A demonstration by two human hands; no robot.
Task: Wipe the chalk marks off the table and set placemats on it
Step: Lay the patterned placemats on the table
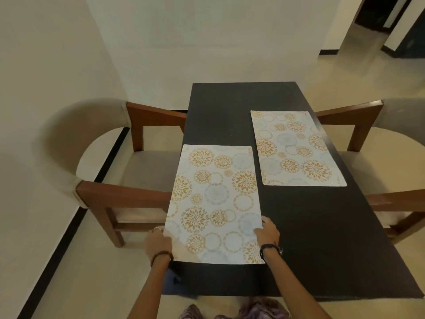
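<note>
Placemats: two patterned mats with gold and blue floral circles; the near placemat point(215, 203) lies at the near-left of the dark table point(310, 238), the far placemat point(296, 148) lies flat at the far-right, well apart from the hands
Left hand point(158, 244): fingers closed on the near placemat's left edge near its near corner; a bracelet on the wrist
Right hand point(268, 231): fingers pinched on the same mat's right edge; a dark band on the wrist
Step in hand: by my judgement, squaring the near placemat before letting go; no chalk marks show on the bare tabletop
Risk: the near placemat's left edge juts past the table's left side; let go there, it could tip or slide off toward the left chair point(96, 162); a tug by one hand alone would skew it against the far placemat
Surface: matte black and rectangular; it looks smooth, so I judge a thin mat would shift easily
Room: cream walls; pale tiled floor point(69, 284) with black skirting; a right chair point(395, 139) with wooden arms; a dark doorway at the far right
</note>
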